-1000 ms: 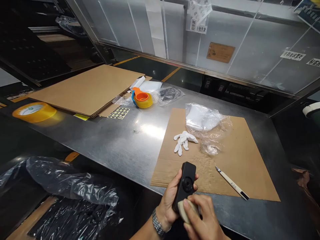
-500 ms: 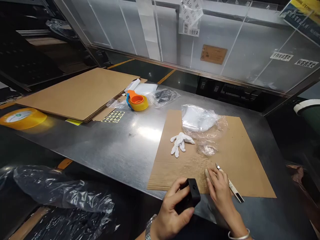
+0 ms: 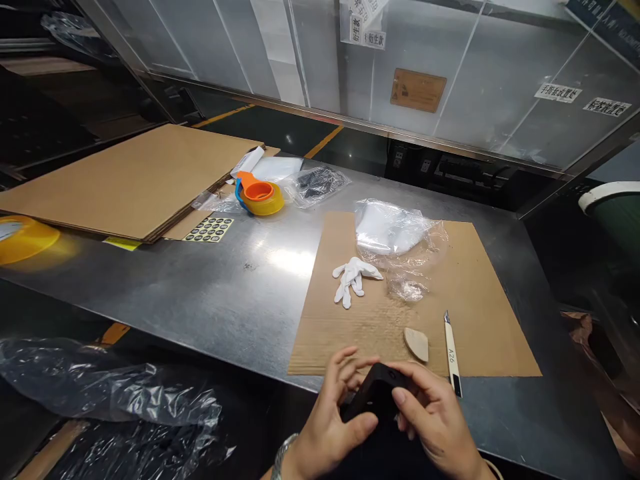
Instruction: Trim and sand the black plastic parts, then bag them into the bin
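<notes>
Between both hands is a black block-like object (image 3: 381, 388), held near the table's front edge. My left hand (image 3: 336, 415) is wrapped round its left side, and my right hand (image 3: 431, 412) pinches its right side with thumb and fingers. Just beyond them, a small pale wedge-shaped piece (image 3: 417, 344) lies on the cardboard sheet (image 3: 490, 300). To its right rests a cream-handled knife (image 3: 451, 353) marked A26. A white glove (image 3: 354, 277) and a crumpled clear plastic bag (image 3: 393, 230) lie farther back on the cardboard.
Stacked cardboard (image 3: 145, 177) lies at the left of the metal table (image 3: 215, 297), with a yellow tape roll (image 3: 23, 240) beside it. An orange tape dispenser (image 3: 259, 193), a sticker sheet (image 3: 209, 229) and a bag with dark contents (image 3: 320, 183) are near the back. Plastic-wrapped material (image 3: 115, 380) is below left.
My right hand has let go of the pale wedge piece, moved left and taken hold of the black object. The knife now points more straight away. The view has shifted slightly.
</notes>
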Tool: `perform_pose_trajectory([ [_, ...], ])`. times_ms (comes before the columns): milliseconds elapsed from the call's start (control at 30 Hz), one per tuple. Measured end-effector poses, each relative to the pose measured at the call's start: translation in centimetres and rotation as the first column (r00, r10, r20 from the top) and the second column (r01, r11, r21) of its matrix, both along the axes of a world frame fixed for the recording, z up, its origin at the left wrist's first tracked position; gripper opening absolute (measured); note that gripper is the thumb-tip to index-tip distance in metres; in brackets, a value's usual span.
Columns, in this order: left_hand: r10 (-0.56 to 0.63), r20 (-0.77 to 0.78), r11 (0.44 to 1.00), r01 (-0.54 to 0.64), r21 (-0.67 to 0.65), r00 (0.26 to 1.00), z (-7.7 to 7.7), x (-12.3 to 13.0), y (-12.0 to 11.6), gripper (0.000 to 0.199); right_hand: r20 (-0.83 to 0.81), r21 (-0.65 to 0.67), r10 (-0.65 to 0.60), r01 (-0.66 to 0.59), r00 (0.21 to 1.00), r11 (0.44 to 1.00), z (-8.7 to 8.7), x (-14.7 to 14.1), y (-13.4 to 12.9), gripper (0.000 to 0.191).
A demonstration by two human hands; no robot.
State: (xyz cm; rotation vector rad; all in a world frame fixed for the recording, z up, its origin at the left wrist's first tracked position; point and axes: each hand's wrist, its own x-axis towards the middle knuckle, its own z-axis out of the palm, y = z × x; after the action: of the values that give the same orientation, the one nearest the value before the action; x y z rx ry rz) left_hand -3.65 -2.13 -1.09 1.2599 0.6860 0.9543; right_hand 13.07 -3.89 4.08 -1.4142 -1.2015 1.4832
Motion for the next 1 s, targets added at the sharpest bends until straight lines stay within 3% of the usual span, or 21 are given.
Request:
perform_pose_trajectory([
  [67, -0.268, 0.075, 0.946, 0.277, -0.168, 0.96, 0.7, -0.4, 0.6, 0.059, -0.049, -0.032, 0.046, -0.048, 0.998, 0.998, 0.4, 0.2, -0.1, 0.035],
  [133, -0.34, 0.024, 0.926, 0.339, -0.167, 0.94, 1.1, -0.5, 1.0, 0.054, -0.089, -0.071, 0.07, -0.076, 0.994, 0.995, 0.6, 0.3, -0.2, 0.038],
  [267, -0.22, -0.188, 0.975, 0.223, -0.008, 0.957, 1.0, -0.5, 1.0, 0.041, -0.164, -0.165, 0.062, -0.089, 0.985, 0.982, 0.6, 0.4, -0.1, 0.042],
  [500, -0.161, -0.329, 0.965, 0.218, 0.147, 0.931, 0.4, -1.0, 0.8, 0.056, -0.289, -0.249, 0.057, -0.132, 0.956, 0.959, 1.4, 0.3, 0.2, 0.032],
  [767, -0.16, -0.237, 0.963, 0.204, 0.177, 0.958, -0.3, -0.7, 0.8, 0.051, -0.38, -0.26, -0.021, -0.085, 0.925, 0.962, 0.9, 0.0, 0.2, 0.031],
  [1000, -0.163, -0.222, 0.965, 0.202, 0.165, 0.961, 0.2, -0.2, 0.9, 0.046, -0.427, -0.27, -0.038, -0.088, 0.903, 0.959, 0.8, -0.1, 0.2, 0.03],
])
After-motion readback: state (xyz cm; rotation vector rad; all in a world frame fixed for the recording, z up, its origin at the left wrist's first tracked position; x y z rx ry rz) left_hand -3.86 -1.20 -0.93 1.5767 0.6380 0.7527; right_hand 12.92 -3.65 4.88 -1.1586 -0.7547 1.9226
